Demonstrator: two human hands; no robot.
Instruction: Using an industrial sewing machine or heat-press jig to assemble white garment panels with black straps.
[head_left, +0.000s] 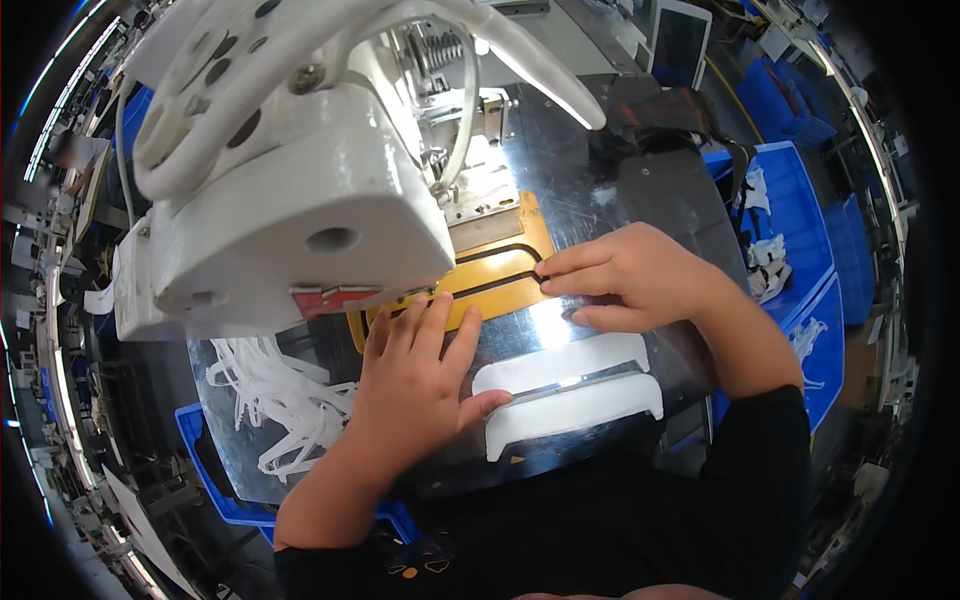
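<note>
A yellow template plate [500, 292] with dark curved slots lies beneath the head of a white sewing machine [300, 225]. My left hand [415, 375] is spread, its fingertips at the plate's near edge, partly under the machine head. Its thumb reaches the left end of two white shaped strips [575, 410] lying on the table nearer to me. From the right, my right hand [635, 280] rests its outstretched index and middle fingertips on the plate's right end, beside a slot, with the thumb lower and apart. The machine head hides the plate's left part.
A tangle of white strips [275, 400] lies on the dark shiny table [600, 200] at left. Blue bins [800, 220] with white pieces stand beyond the right edge; another blue bin [215, 490] sits below left. A white machine arm [550, 75] juts out overhead.
</note>
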